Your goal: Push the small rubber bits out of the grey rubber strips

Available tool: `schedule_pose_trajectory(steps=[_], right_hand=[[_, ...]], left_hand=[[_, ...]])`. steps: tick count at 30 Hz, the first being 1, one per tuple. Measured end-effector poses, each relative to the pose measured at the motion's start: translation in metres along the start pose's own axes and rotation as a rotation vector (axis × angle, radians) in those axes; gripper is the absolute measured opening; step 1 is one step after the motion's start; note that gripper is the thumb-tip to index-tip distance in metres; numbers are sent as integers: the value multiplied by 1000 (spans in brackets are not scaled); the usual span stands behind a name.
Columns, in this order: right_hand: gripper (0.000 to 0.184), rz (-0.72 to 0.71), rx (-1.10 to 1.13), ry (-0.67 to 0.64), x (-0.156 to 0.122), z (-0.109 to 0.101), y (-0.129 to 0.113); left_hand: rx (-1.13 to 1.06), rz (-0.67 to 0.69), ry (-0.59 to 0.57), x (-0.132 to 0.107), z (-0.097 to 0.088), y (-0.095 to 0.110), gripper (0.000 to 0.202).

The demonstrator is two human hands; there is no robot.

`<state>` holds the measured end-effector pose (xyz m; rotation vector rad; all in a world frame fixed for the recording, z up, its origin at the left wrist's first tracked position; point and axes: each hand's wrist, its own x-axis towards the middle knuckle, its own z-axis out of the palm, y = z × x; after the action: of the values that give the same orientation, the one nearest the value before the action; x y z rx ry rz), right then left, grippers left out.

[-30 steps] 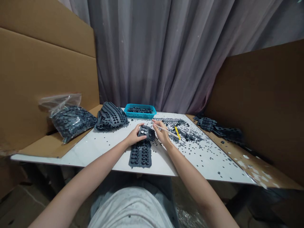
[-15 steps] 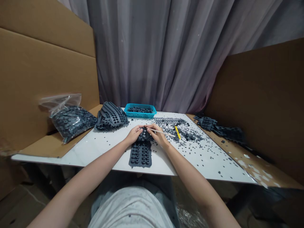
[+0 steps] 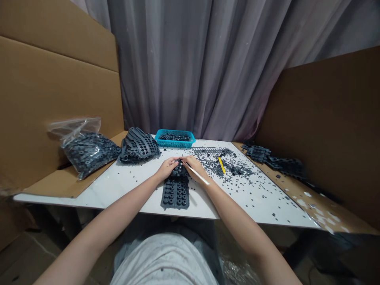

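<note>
A dark rubber sheet [image 3: 175, 194] with rows of round, ring-shaped parts lies at the table's near edge, its far end bent up between my hands. My left hand [image 3: 168, 168] pinches the raised end from the left. In my right hand [image 3: 194, 168] is a thin white stick [image 3: 199, 176], its tip at the raised end of the sheet and its tail slanting down over the back of the hand toward the wrist. The fingertips of both hands nearly meet, and what lies right between them is partly hidden.
A blue basket [image 3: 175, 144] of small dark parts stands at the back. To the left are stacked perforated sheets [image 3: 139, 146] and a clear bag [image 3: 89, 152] of rings. Right of my hands, many dark bits surround a yellow tool [image 3: 221, 165]. Cardboard walls [image 3: 59, 87] flank the table.
The white stick has swung in my right hand: its tail pointed right over the table and now slants down toward my wrist. The left hand and the sheet have hardly moved.
</note>
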<state>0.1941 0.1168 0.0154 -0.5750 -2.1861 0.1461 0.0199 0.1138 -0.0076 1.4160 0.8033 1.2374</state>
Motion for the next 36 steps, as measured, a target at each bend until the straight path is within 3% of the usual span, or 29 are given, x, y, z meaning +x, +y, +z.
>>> schedule_pose_trajectory(steps=[3,9,12,14,18,22,36], right_hand=[[25,40,-32,47,0,6,7],[23,461,-125,350,-8,-5,36],[20,512,-100,470,-11,-17,37],[19,486,31,495,-8,-20,27],[18,338,364,338,1,-12,0],[20,275,450,160,3,-1,-13],[20,257,437,93,-3,4,-9]], left_hand=[[1,-6,-3,1,-1,0,50],[5,-20,2,0,-1,1,50],[-2,-23,6,-1,-1,2,54],[-5,-24,12,0,-1,3,56],[5,-10,44,2,-3,3,54],[30,-14,61,3,-6,3,50],[66,18,46,-2,-8,6,60]])
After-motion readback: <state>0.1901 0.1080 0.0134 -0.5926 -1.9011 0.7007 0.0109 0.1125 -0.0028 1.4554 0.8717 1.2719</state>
